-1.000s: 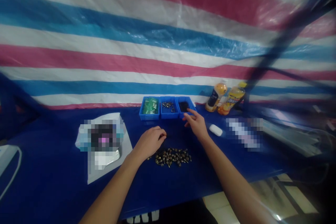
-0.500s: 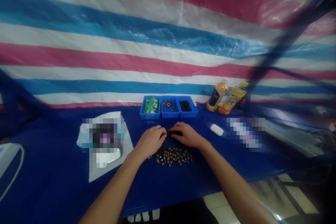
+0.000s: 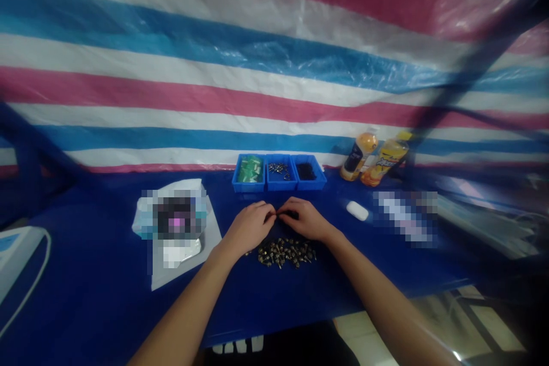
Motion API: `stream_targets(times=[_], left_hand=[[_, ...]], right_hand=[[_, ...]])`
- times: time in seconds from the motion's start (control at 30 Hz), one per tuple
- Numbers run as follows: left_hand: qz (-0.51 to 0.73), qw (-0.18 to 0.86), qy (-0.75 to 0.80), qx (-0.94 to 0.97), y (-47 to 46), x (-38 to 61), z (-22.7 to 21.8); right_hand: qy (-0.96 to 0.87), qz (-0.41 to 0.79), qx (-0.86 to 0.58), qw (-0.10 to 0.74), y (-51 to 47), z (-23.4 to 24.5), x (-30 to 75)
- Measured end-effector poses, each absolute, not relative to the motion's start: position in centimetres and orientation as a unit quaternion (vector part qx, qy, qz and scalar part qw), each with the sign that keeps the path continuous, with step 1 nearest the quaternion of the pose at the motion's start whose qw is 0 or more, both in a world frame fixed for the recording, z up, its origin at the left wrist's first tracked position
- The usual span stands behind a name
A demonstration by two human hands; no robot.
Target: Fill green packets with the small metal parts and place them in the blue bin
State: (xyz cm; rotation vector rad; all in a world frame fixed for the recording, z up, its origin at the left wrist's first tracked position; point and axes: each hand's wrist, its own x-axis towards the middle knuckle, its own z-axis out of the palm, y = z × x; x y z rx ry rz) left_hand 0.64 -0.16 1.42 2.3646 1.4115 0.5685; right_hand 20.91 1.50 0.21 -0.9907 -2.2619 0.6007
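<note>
Hands (left (image 3: 253, 226), right (image 3: 304, 220)) curled, fingertips close together, grip unreadable | metal pieces (image 3: 287, 253) between them and front edge of counter (image 3: 257, 303), probably for reach | blue bins (image 3: 282, 186) near back edge, apparently separating kinds

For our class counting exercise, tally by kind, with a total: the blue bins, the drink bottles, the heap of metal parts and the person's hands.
Blue bins: 3
Drink bottles: 2
Heap of metal parts: 1 (pieces too small to count)
Left hand and right hand: 2
Total: 8
</note>
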Motion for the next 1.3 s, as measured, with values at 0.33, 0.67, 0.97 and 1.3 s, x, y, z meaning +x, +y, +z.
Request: stream_targets(times=[0.33,0.67,0.97,1.3], left_hand=[[0.321,0.180,0.481,0.796,-0.2,1.2,1.8],[0.425,0.325,0.514,0.670,-0.4,1.4,2.3],[0.396,0.394,0.483,0.675,0.0,1.2,1.9],[0.329,0.322,0.484,0.744,-0.1,1.1,2.7]], right_hand=[[-0.826,0.240,-0.373,0.348,0.9,1.1,20.5],[-0.807,0.241,-0.402,0.359,0.9,1.5,20.8],[-0.796,0.252,-0.409,0.368,0.8,1.3,20.7],[-0.816,0.232,-0.372,0.377,0.8,1.5,21.0]])
